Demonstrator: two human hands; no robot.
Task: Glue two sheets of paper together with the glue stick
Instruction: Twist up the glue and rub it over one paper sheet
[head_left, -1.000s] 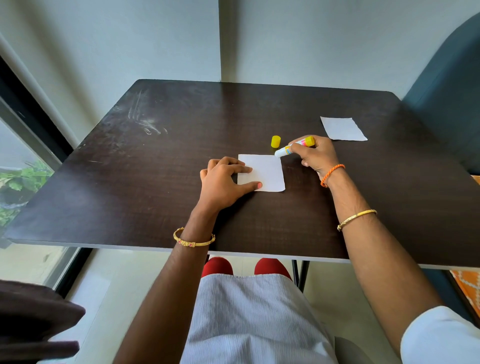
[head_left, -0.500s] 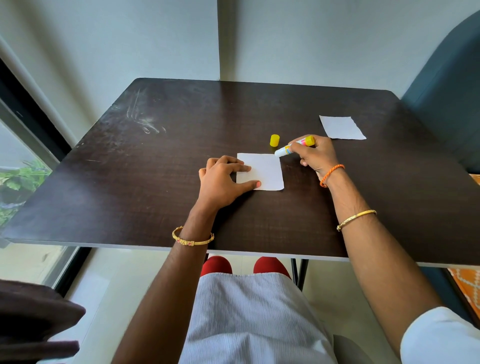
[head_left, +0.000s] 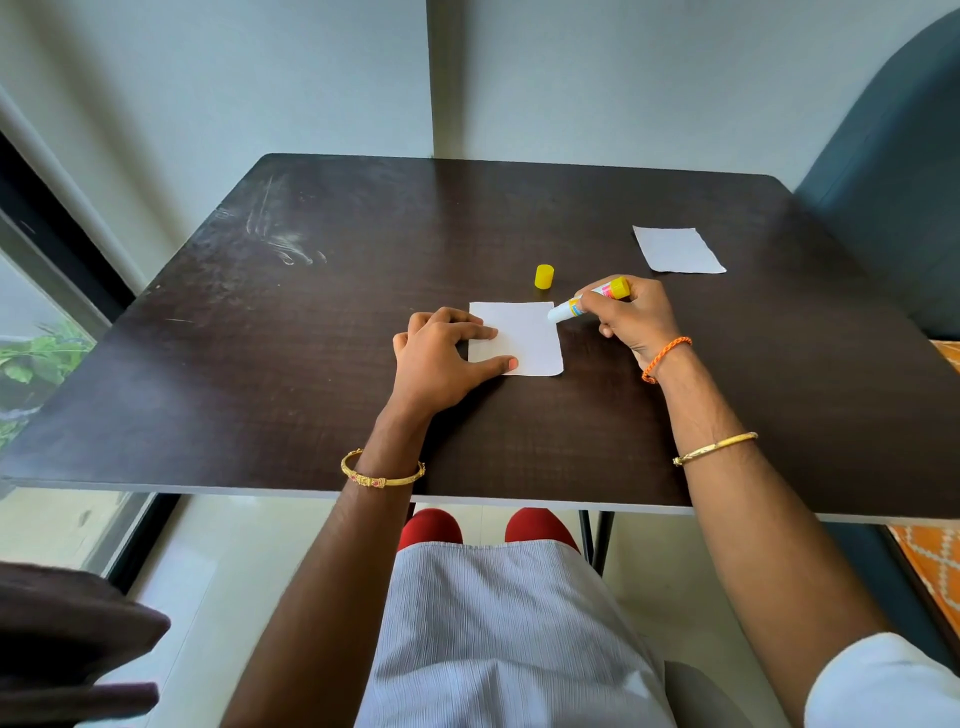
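Observation:
A small white sheet of paper (head_left: 524, 338) lies flat near the middle of the dark table (head_left: 311, 364). My left hand (head_left: 441, 358) presses its left edge down with spread fingers and thumb. My right hand (head_left: 631, 317) grips an uncapped glue stick (head_left: 584, 301), tilted, its white tip touching the sheet's upper right corner. The yellow cap (head_left: 544, 276) stands on the table just beyond the sheet. A second white sheet (head_left: 675, 249) lies flat at the far right.
A dark blue chair back (head_left: 893, 171) rises at the table's right side. A wall stands behind the table and a window with plants (head_left: 31, 364) is on the left. A dark object (head_left: 67, 639) sits at lower left.
The glue stick's tip has stayed at the sheet's upper right corner with barely any shift. My left hand keeps holding the sheet in place.

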